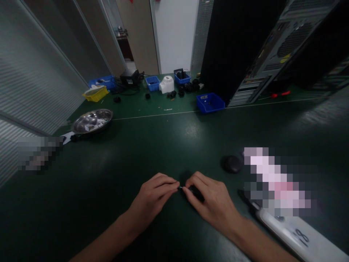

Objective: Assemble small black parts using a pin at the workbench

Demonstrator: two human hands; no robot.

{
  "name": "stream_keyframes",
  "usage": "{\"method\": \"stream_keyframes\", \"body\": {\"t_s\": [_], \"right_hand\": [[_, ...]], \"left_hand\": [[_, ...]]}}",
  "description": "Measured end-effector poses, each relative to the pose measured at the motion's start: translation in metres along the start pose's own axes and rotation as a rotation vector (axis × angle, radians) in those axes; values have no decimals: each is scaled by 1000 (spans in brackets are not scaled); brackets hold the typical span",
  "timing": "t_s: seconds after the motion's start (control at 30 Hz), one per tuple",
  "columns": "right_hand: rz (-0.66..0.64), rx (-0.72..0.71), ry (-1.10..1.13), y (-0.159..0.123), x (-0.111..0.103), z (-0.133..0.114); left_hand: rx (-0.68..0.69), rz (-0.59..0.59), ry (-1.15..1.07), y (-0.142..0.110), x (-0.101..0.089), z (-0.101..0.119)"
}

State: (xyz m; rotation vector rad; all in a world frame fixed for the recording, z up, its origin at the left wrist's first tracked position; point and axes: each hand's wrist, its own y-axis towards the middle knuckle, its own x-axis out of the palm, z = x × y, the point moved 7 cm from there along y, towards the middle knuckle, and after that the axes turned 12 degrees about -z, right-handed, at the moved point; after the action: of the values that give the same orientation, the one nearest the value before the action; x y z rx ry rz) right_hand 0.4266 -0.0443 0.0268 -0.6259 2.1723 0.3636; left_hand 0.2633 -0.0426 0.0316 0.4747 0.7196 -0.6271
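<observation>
Low over the green table [152, 145], both hands meet near the middle with their fingertips almost touching. My left hand [156, 191] is closed, thumb and fingers pinched on one end of a tiny part [180, 187] that looks thin and pale. From the other side, my right hand [208, 194] pinches toward the same part with thumb and forefinger. Most of the part is hidden by the fingers, and its kind is too small to make out. A black computer mouse [232, 164] lies to the right of my right hand.
At lower right is a white device marked "i8" [308, 233], beside a blurred-out patch. A metal bowl [92, 122] with scraps stands at left. Toward the back are a blue bin [210, 103], a yellow tray [96, 94], a white vented housing [167, 84] and computer towers [234, 43].
</observation>
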Motion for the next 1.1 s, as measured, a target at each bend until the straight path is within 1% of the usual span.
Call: {"method": "stream_keyframes", "body": {"t_s": [0.13, 0.2, 0.37, 0.47, 0.53, 0.67, 0.77, 0.87, 0.97, 1.03, 1.07, 1.1], "right_hand": [[35, -13, 35, 0, -5, 0], [47, 4, 28, 0, -7, 2], [92, 82, -69, 0, -11, 9], [75, 112, -169, 0, -9, 12], [50, 125, -210, 0, -7, 12], [36, 153, -210, -2, -9, 11], [33, 168, -209, -3, -9, 11], [40, 169, -231, -3, -8, 10], [56, 184, -256, -3, -9, 11], [66, 210, -257, -3, -10, 13], [67, 219, -250, -4, -10, 14], [63, 223, -239, -4, -11, 14]], "left_hand": [[-40, 36, -32, -2, -2, -1], [-55, 21, -7, -1, -1, -1], [-118, -118, 120, 8, 8, 1], [-150, -200, 205, 13, 13, 3], [-158, -223, 233, 14, 13, 4], [-158, -189, 153, 10, 7, 4], [-127, -148, 91, 8, 4, 6], [-84, -158, 156, 12, 9, 12], [-35, -215, 239, 20, 15, 15], [-23, -206, 270, 21, 8, 6], [-43, -183, 280, 19, -2, -5], [-87, -145, 289, 15, -16, -21]]}}
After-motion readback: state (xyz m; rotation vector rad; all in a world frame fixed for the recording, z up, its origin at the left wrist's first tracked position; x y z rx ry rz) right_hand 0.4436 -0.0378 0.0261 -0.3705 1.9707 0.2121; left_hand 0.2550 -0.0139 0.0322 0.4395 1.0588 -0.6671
